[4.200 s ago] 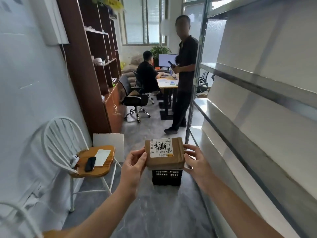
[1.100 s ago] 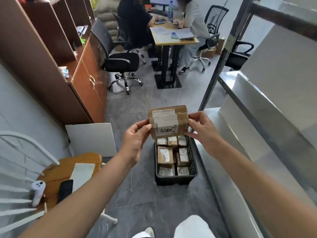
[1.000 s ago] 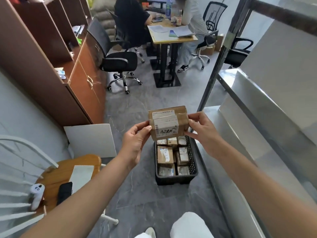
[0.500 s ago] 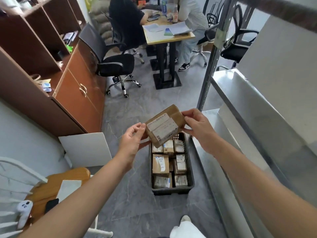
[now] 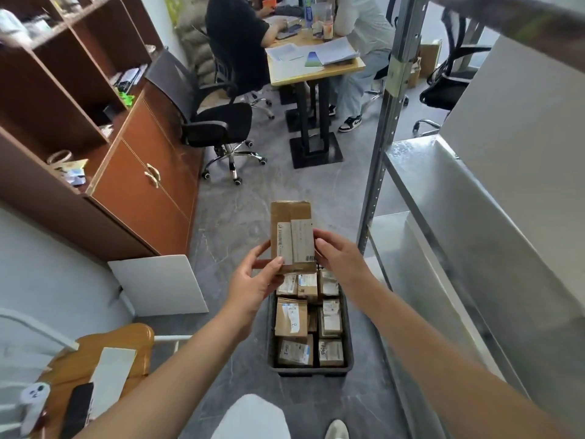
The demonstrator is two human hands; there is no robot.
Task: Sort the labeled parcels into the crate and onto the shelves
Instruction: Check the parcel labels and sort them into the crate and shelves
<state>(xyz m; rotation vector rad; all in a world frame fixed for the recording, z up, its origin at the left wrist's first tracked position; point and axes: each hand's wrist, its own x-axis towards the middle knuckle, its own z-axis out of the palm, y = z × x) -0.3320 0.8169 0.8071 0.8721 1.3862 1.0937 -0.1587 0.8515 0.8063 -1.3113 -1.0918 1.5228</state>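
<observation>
I hold a brown cardboard parcel with a white label upright in front of me, its long side vertical. My left hand pinches its lower left edge, and my right hand grips its lower right edge. Directly below on the floor stands a black plastic crate filled with several labeled brown parcels. The metal shelves run along my right side, their boards bare.
A white chair with a wooden seat holding a phone and paper stands at lower left. A white board leans on the wall by a brown cabinet. Two people sit at a desk ahead, with office chairs around.
The parcel has been turned from lying flat to standing upright between my hands. My view has tilted down and moved closer, showing more of the crate.
</observation>
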